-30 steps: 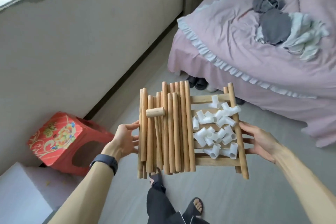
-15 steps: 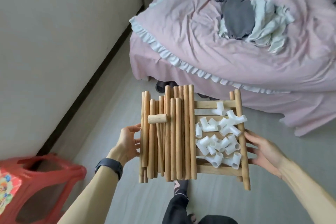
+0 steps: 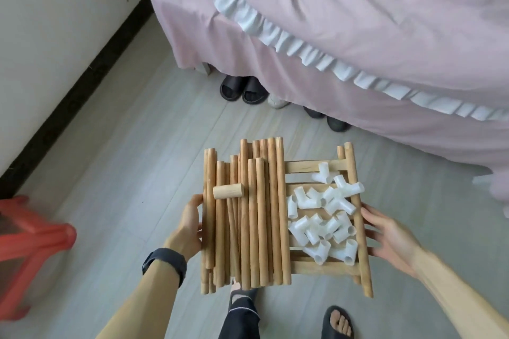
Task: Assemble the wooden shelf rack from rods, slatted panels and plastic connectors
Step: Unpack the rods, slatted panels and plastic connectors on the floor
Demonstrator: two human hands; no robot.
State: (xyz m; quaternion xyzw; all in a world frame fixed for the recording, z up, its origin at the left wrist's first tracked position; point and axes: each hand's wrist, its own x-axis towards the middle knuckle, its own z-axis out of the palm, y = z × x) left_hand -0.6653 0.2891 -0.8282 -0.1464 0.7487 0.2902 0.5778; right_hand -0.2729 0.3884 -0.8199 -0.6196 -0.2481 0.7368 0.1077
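Note:
I carry a stack of slatted wooden panels (image 3: 311, 166) flat above the floor like a tray. A bundle of several long wooden rods (image 3: 259, 217) lies lengthwise on its left half, with one short dowel (image 3: 228, 191) lying crosswise on top. Several white plastic connectors (image 3: 325, 217) are heaped on the right half. My left hand (image 3: 188, 228) grips the left edge, thumb on top by the outer rod. My right hand (image 3: 391, 237) supports the right edge, fingers stretched underneath and thumb against the side rail.
A bed with a pink ruffled cover (image 3: 358, 36) fills the upper right, with slippers and shoes (image 3: 243, 88) under its edge. A red plastic stool (image 3: 30, 250) stands at the left by the wall (image 3: 55, 22). My sandalled foot (image 3: 340, 322) is on the grey floor below.
I have walked toward the bed, so it looms larger and the red stool has slid to the left edge. The load and both hands keep the same hold.

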